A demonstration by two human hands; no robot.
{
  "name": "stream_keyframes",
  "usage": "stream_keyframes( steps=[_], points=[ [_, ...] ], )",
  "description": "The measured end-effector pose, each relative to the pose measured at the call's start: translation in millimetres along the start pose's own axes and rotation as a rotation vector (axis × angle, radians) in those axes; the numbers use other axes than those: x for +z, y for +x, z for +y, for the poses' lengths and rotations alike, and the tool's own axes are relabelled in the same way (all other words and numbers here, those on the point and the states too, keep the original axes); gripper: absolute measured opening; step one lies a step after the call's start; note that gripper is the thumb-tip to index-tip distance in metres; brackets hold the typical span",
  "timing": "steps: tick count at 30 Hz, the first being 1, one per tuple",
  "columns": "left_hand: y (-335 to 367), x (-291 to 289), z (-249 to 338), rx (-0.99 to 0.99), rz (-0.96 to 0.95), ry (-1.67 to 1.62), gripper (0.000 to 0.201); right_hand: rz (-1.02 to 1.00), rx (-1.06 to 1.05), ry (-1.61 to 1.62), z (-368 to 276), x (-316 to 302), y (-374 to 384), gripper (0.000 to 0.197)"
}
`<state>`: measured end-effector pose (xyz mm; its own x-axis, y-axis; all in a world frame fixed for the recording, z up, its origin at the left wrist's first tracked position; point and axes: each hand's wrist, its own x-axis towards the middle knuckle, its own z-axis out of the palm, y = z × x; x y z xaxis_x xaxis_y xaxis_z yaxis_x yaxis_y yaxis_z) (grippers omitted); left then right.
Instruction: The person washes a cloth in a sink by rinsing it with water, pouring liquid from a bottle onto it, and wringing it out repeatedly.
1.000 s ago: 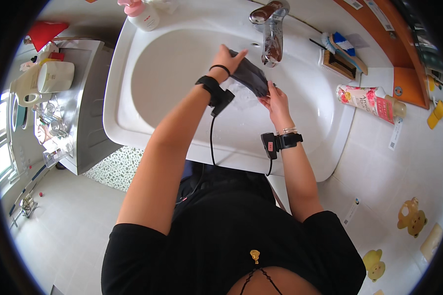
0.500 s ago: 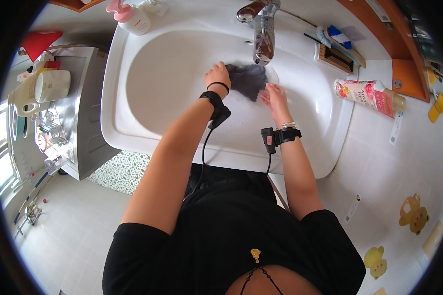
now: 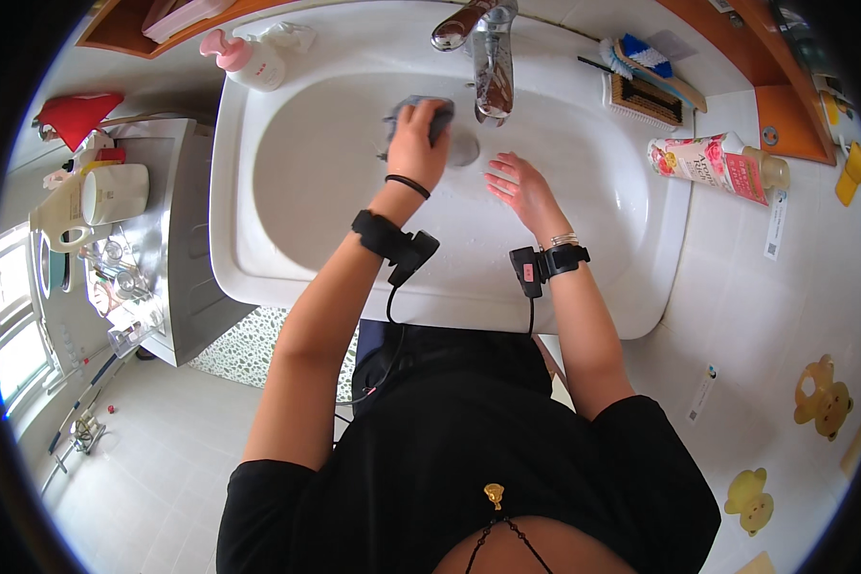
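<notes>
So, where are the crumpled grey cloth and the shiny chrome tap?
Crumpled grey cloth (image 3: 439, 121): head view, on an uncovered fold.
Shiny chrome tap (image 3: 493, 72): head view, on the middle of its spout.

Head-worn fisheye, steeply downward over the sink (image 3: 306, 172)

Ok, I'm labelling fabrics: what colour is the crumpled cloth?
The crumpled cloth is grey, clearest in head view.

The cloth (image 3: 440, 123) is grey, the basin (image 3: 316, 143) white, the pump bottle (image 3: 259, 69) pink-and-white, the capped bottle (image 3: 708, 163) pink-flowered.
</notes>
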<state>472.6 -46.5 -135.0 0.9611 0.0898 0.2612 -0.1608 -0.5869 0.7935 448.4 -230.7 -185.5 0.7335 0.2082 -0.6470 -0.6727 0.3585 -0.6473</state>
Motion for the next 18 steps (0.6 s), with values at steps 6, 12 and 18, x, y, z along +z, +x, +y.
stream_keyframes(
  steps=[6, 12, 18],
  points=[
    [-35.5, 43.8, -50.5, 0.012, -0.56, 0.175, 0.035, 0.035, 0.049, -0.009, 13.0, 2.7, 10.7, 0.047],
    [-25.0, 30.9, -80.5, -0.595, -0.211, 0.494, 0.047, 0.335, -0.078, -0.34, 23.9, -21.3, 22.1, 0.042],
    [-28.9, 61.9, -77.0, -0.664, -0.528, 0.237, 0.047, 0.166, -0.098, -0.564, 40.2, 2.1, 51.5, 0.043]
  ],
)
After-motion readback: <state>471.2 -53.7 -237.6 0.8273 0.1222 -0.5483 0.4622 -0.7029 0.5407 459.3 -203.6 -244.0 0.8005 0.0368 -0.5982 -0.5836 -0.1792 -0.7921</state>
